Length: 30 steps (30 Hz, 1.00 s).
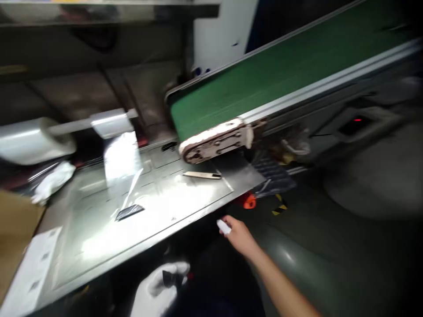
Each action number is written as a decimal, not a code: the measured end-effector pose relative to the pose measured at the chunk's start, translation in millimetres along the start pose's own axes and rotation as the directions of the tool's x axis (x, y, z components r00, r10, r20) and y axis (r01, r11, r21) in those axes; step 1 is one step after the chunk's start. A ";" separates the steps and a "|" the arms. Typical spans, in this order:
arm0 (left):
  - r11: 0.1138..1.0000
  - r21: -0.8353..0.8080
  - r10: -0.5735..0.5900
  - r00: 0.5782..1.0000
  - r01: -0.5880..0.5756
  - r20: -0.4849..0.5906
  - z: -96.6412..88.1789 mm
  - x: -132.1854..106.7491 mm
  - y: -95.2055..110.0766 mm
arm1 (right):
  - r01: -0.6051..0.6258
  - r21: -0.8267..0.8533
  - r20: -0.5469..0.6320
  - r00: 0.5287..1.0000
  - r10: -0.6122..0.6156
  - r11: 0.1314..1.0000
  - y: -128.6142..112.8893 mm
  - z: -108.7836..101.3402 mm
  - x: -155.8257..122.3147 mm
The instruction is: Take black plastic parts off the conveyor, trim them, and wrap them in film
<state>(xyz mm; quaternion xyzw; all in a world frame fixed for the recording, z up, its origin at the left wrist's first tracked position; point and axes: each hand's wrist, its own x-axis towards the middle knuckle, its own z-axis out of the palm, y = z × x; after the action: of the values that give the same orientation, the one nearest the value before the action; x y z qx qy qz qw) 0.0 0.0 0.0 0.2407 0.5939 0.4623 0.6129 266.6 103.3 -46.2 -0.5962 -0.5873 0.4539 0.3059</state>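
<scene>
My left hand (150,294), in a white glove, is low in the middle of the view, below the table's front edge. Its fingers curl around a small black piece (169,278), too blurred to name. To the right, my bare right hand (243,240) pinches a small white piece (224,226) between thumb and fingers, just off the same edge. On the metal table (158,229) lies a flat dark piece (130,212) with a shiny surface. Farther back rests a thin, pale, pointed tool (202,175), its kind unclear.
A green conveyor belt (244,83) slants over the table's back right. Large (26,141) and small (110,123) rolls of clear film stand back left. A cardboard box (13,229) and white printed sheet (31,273) are at left. Something orange (250,201) sits by the right corner.
</scene>
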 end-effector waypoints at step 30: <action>-0.340 0.826 0.503 0.655 -0.450 0.564 -65.6 89.7 164.0 | 0.044 0.355 0.380 0.906 -0.187 0.934 -109.1 43.4 -14.0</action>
<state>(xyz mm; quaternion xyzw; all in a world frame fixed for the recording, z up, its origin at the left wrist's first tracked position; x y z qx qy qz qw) -120.4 134.7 81.4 0.8085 0.5786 0.1053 -0.0207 182.8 95.7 37.0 -0.3905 -0.5860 0.6430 0.3010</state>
